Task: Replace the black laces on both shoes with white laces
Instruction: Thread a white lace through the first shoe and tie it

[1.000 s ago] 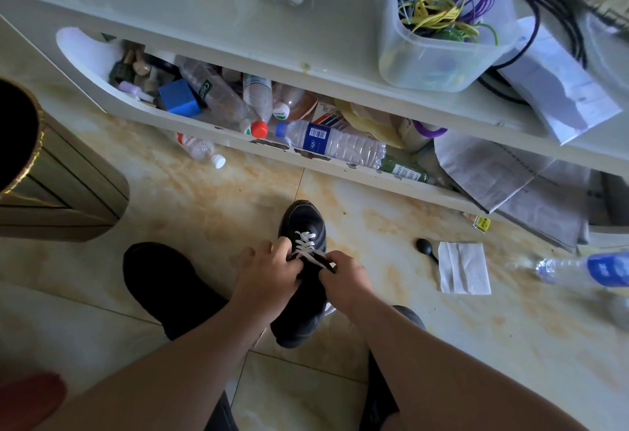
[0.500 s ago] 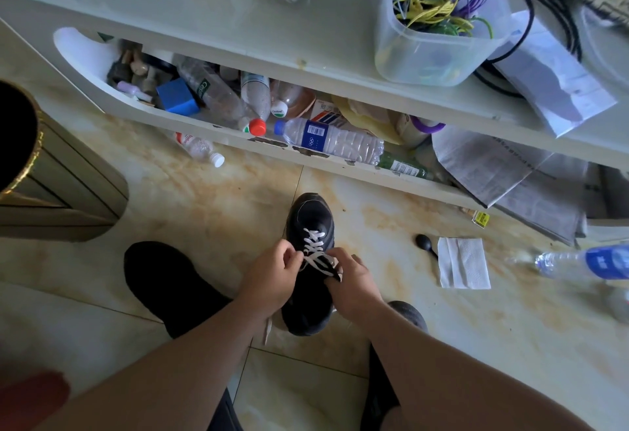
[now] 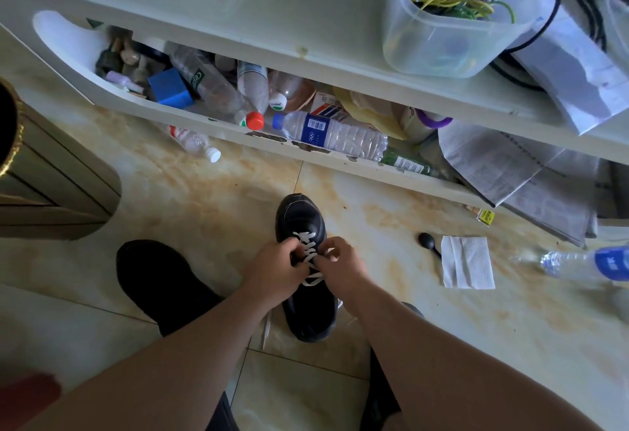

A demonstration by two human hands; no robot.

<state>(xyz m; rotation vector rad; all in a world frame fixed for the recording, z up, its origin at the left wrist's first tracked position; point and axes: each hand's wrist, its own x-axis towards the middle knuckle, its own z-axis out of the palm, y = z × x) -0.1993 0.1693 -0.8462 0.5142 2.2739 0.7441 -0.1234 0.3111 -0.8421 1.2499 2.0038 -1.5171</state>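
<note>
Shoe point(image 3: 308, 270) farther forward, white lace point(image 3: 310, 253) between both pinching hands.

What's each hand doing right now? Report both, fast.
Left hand: fingers curled, pinching the white lace on the black shoe.
Right hand: fingers curled, pinching the same white lace.

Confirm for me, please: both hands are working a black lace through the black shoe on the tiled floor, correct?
Not quite: the lace is white, not black. The head view shows the left hand and right hand pinching it over the black shoe on the tiled floor.
</note>
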